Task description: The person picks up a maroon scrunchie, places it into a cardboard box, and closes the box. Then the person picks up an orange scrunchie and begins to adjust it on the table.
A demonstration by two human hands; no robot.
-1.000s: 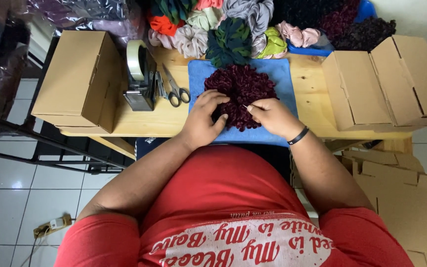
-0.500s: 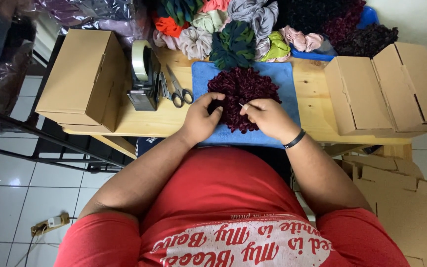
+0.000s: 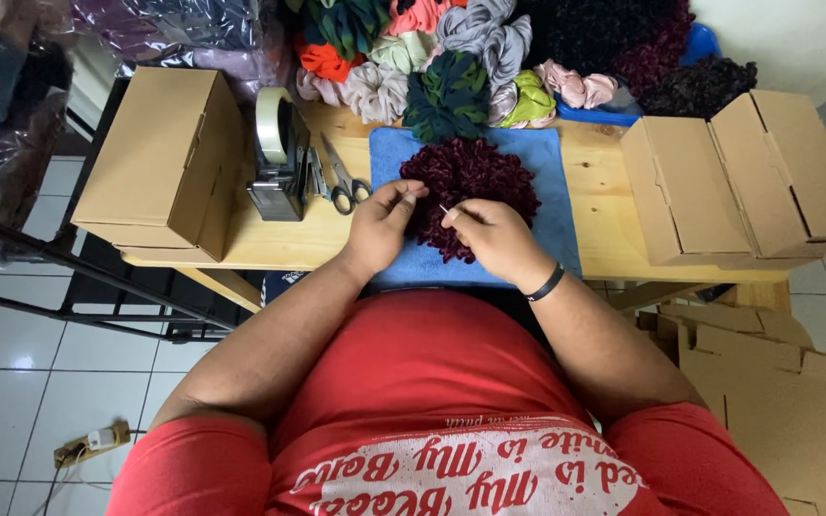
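Observation:
A dark maroon ruffled fabric piece (image 3: 475, 177) lies on a blue cloth mat (image 3: 552, 205) on the wooden table (image 3: 289, 239). My left hand (image 3: 381, 225) grips its left edge with fingers curled. My right hand (image 3: 489, 234), with a black band on the wrist, pinches a thin needle-like pin at the near middle of the fabric. Both hands touch the fabric, close together.
A tape dispenser (image 3: 277, 158) and scissors (image 3: 341, 182) lie left of the mat, beside a closed cardboard box (image 3: 164, 162). Two cardboard boxes (image 3: 748, 177) stand at the right. Several coloured fabric scrunchies (image 3: 451, 57) are heaped at the back. Flat cardboard (image 3: 776, 382) is stacked on the floor.
Both hands shifted slightly on the maroon fabric, and the right hand now shows a thin pin between its fingertips. The view tilted a little.

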